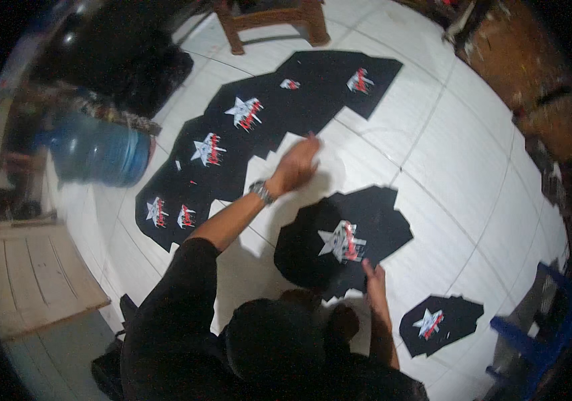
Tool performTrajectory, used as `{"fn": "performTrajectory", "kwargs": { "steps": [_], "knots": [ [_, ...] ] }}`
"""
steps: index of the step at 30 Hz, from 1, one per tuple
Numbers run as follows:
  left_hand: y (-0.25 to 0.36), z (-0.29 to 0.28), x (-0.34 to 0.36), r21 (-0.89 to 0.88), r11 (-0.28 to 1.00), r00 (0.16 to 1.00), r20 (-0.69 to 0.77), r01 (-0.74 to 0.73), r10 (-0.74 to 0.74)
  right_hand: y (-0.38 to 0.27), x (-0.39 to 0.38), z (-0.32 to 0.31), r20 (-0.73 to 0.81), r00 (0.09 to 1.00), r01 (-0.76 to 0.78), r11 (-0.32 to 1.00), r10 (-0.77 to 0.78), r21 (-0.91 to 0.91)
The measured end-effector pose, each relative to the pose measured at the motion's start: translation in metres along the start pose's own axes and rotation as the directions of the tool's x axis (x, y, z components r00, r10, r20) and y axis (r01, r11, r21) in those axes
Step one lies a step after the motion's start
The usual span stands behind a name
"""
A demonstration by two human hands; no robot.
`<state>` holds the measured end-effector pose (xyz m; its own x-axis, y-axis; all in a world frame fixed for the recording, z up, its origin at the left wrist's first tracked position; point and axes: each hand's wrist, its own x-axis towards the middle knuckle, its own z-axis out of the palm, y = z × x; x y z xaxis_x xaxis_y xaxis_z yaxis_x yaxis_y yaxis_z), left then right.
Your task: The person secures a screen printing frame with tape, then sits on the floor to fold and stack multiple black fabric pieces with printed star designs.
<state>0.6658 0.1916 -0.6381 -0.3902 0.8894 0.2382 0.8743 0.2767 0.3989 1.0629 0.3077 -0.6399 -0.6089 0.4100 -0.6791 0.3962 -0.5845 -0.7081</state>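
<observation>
My right hand (375, 279) grips the lower edge of a black, flat cut piece (303, 244), its thumb on top. That piece looks like fabric and bears a white star with red lettering. My left hand (294, 166), with a watch (261, 192) at the wrist, reaches over the white floor beside a long row of overlapping black pieces (266, 127). Its fingers are blurred and seem bent; whether they hold anything does not show. Similar star prints mark the row. A smaller black piece (456, 314) with the same print lies at the lower right.
White tiles (446, 180) make up the floor. A brown stool (272, 23) stands at the far edge. Left of the row lies a blue water jug (109, 150). A wooden panel (39, 277) is at the lower left, a blue frame (540, 334) at the lower right.
</observation>
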Motion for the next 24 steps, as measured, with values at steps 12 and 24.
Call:
{"fn": "performTrajectory", "kwargs": {
  "steps": [12, 24],
  "knots": [
    [-0.044, -0.033, 0.082, 0.181, 0.937, 0.954, -0.020, 0.299, -0.300, 0.016, 0.013, 0.004, 0.010, 0.999, 0.034, 0.981, -0.037, 0.193],
    [0.032, 0.068, 0.127, 0.056, 0.995, 0.987, -0.145, 0.080, -0.072, 0.027, -0.005, 0.001, -0.247, 0.948, 0.246, 0.955, -0.202, 0.165]
  ]
}}
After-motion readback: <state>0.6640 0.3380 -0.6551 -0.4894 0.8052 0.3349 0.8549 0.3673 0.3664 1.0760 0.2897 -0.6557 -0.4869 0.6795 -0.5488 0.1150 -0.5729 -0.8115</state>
